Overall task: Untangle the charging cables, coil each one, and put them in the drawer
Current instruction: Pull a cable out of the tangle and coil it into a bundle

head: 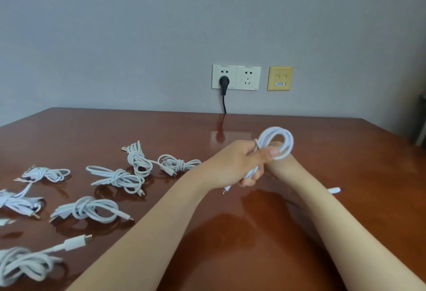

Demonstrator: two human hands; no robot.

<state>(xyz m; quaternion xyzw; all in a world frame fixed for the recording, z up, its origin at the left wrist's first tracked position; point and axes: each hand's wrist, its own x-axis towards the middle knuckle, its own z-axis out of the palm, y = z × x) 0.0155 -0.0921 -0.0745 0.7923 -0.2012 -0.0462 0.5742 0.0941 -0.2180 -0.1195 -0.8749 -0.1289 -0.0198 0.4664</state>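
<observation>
Above the brown table (230, 233) I hold a white charging cable (284, 137) wound into a round coil. My left hand (237, 162) grips the coil's lower part, its thumb pressed across the strands. My right hand (280, 164) sits behind the left and under the coil, mostly hidden, its fingers curled at the loops. One loose end with a plug (224, 190) hangs below my left hand. Another white plug end (334, 190) lies on the table beside my right forearm. No drawer is in view.
Several knotted white cables lie on the table's left half, among them a bundle (138, 159), a bundle (87, 209) and a bundle (23, 265). A black plug and cord (223, 88) hang from wall sockets (236, 77) behind the table's far edge.
</observation>
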